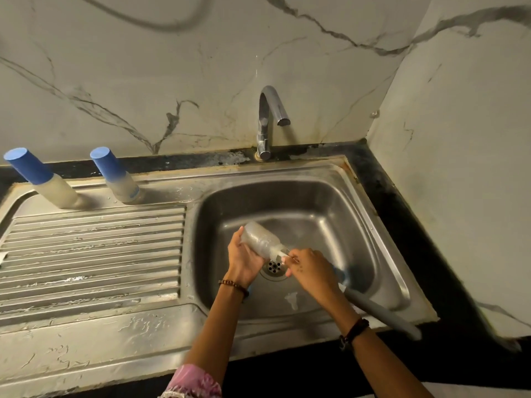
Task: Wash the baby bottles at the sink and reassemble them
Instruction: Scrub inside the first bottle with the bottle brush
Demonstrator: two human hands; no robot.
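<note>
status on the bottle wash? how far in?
Done, apparently: two capped bottles stand at the back of the drainboard. In hand: the left hand holds a clear bottle tilted over the basin while the right hand works a thin brush at its mouth. Left: a teat lies in the basin; reassembly pending. Tap shows no water.

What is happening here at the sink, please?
A person is washing a clear bottle over the sink. The left hand grips the bottle, tilted with its mouth toward the right hand, which works at the mouth, apparently with a thin brush. Two blue-capped bottles stand on the drainboard. A nipple lies in the basin. No water is visibly running from the tap.
</note>
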